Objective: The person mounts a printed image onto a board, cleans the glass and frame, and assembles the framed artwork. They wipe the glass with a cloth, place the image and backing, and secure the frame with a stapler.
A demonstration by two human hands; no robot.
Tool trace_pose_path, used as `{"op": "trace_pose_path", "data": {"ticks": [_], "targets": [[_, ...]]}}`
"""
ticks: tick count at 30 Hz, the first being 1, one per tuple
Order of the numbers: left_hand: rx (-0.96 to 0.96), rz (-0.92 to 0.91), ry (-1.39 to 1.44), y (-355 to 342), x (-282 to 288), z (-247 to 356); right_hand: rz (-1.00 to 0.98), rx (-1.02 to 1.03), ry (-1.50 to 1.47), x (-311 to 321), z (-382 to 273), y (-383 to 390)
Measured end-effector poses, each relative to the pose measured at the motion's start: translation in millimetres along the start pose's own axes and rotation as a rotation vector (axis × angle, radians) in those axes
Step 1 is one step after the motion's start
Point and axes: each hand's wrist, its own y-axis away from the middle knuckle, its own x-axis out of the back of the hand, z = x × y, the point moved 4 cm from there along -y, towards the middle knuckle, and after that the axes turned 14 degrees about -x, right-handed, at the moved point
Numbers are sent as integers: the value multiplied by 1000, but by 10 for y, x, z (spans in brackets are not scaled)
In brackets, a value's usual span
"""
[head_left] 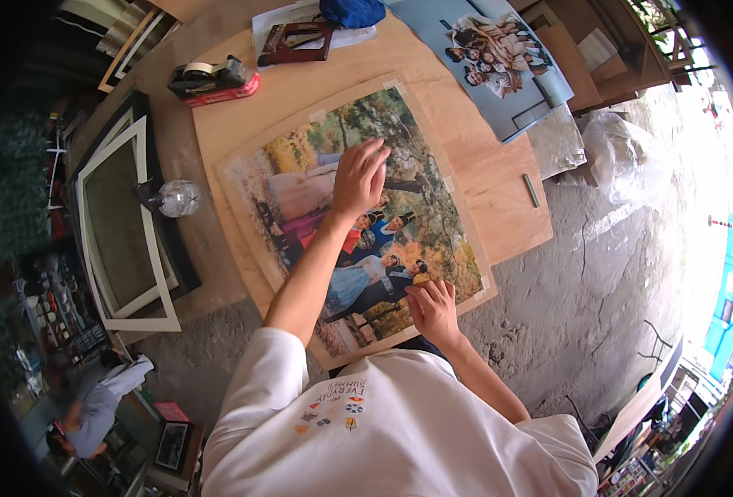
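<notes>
A person's left hand (360,178) spreads across the middle of a large rectangular colour print of a costumed group among autumn trees (432,224), its fingers slightly curved and close together, while the right hand (434,313) bends at the print's near edge, toward its right corner; the thumb and fingertips are close, though whether they pinch anything cannot be told. The left hand and forearm hide part of the pictured group, and a bright blue bundle (351,12) and a glossy blue-grey group photograph (499,74) are cut off by the top of the view

Pale tape tabs (449,184) sit along the print's tan border, which lies on a light-brown plywood board (511,224) and reaches past the board's near edge. Wood grain runs wide between the print and the board's right corner, where a short dark-green rod (531,190) lies; beyond the left edge stand a clear rounded bottle with a dark top (178,199) and cream rectangular mat frames (93,248). A black-and-red tape dispenser (213,80) rests near the far left corner

Small grey lettering and coloured motifs mark the person's white short-sleeved shirt (432,422), the letters upside down from this angle
</notes>
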Motion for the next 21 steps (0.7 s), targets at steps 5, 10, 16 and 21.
{"op": "trace_pose_path", "data": {"ticks": [5,10,16,21], "targets": [[382,62,91,1002,915,943,-12,-20,-8,-146,-118,200],[555,40,-33,2001,1897,1886,-61,73,-132,-473,-430,211],[794,117,-166,3260,2855,2335,-161,252,-205,-942,-1690,315],[994,278,-219,4159,3583,2672,-305,574,-230,-1953,-3409,615]]}}
